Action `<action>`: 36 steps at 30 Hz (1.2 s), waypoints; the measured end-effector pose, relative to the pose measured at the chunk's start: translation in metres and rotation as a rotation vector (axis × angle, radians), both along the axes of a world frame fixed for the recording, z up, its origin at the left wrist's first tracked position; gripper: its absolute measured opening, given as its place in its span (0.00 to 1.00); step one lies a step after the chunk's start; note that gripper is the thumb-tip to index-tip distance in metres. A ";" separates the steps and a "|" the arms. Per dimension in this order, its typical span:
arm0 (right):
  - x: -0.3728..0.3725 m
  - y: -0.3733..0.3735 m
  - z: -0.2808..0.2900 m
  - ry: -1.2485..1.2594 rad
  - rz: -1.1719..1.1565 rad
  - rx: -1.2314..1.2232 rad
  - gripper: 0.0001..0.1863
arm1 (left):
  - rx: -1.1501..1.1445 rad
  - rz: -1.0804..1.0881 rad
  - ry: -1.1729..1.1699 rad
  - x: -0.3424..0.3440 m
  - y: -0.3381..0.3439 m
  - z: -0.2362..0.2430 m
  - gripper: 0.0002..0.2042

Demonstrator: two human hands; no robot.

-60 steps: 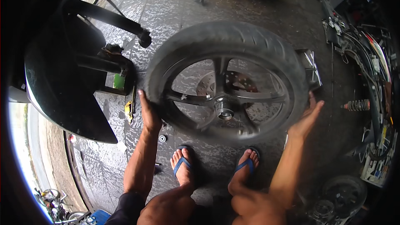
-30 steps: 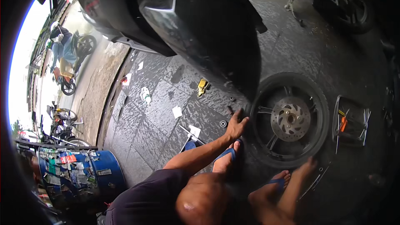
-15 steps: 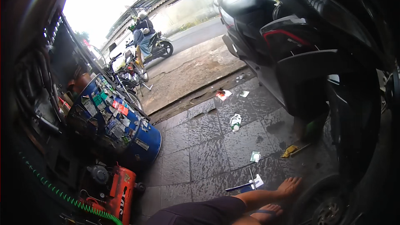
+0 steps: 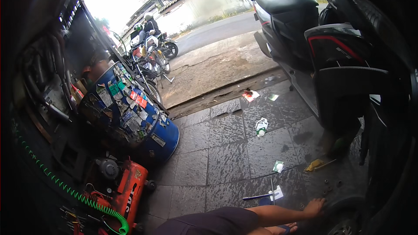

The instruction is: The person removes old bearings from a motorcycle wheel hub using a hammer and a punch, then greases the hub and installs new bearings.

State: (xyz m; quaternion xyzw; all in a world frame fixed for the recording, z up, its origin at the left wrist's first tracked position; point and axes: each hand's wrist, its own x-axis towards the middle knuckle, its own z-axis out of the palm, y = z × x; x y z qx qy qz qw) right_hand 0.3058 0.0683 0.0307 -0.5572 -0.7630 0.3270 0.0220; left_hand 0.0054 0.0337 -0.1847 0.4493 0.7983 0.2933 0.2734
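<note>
Neither of my hands shows in the head view. My bent leg in dark shorts point(image 4: 217, 223) lies along the lower edge, with a foot point(image 4: 314, 207) on the wet tiles and a second, sandalled foot point(image 4: 287, 227) below it. Close to the feet is a dark wheel point(image 4: 346, 225), partly lost in shadow. Above it stands a large black scooter point(image 4: 287, 26) with red trim. A thin metal rod point(image 4: 273, 189) rests by a white card-like piece point(image 4: 276, 193). A yellow object point(image 4: 313, 164) with a thin stick lies beside several small dark round parts point(image 4: 327, 183).
At left, a blue drum point(image 4: 167, 141) is covered in labels and scraps. An orange air compressor point(image 4: 130, 191) and green coiled hose point(image 4: 61, 187) stand before it. Scraps of packaging point(image 4: 261, 127) litter the tiles. Outside, a parked motorcycle point(image 4: 152, 61) and riders point(image 4: 150, 26) are by the road.
My view has turned slightly left, so things sit further right and the compressor shows more. The riders' motorcycle has moved left behind the parked one. My hands stay out of view.
</note>
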 end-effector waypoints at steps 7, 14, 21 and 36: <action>-0.051 0.032 -0.051 -0.026 0.301 0.315 0.39 | -0.184 -0.178 -0.542 0.037 0.017 0.087 0.46; -0.059 0.004 -0.063 0.111 0.158 -0.040 0.37 | -0.344 -0.311 -0.703 0.043 0.010 0.126 0.53; -0.053 0.005 -0.070 0.171 0.184 0.022 0.28 | -0.310 -0.332 -0.707 0.044 0.009 0.118 0.40; -0.092 0.000 0.027 0.281 -0.102 -0.319 0.27 | -0.180 -0.398 -0.772 0.032 0.000 0.132 0.17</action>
